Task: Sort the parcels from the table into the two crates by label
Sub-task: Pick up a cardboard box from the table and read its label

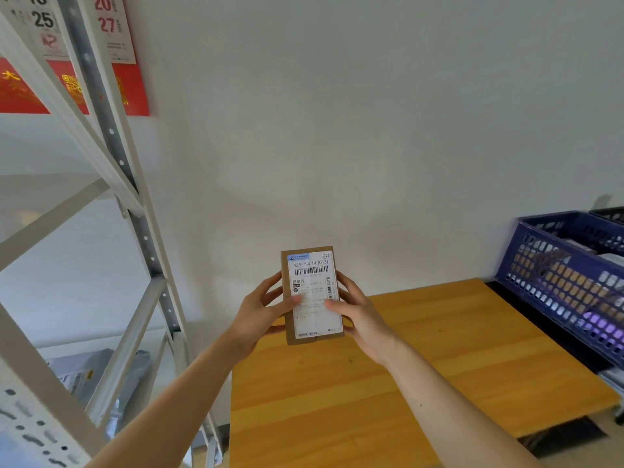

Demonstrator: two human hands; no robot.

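Note:
A small brown cardboard parcel (312, 295) with a white shipping label facing me is held upright above the far end of the wooden table (439, 359). My left hand (260, 312) grips its left edge, thumb on the label. My right hand (358, 315) grips its right edge, thumb also on the label. A blue perforated crate (567, 282) stands at the right with several parcels inside. Behind it shows the corner of a dark crate (609, 214).
A grey metal shelving rack (111, 211) stands at the left, with grey mailer bags (91, 373) on a lower shelf. A red calendar (77, 55) hangs on the white wall behind it.

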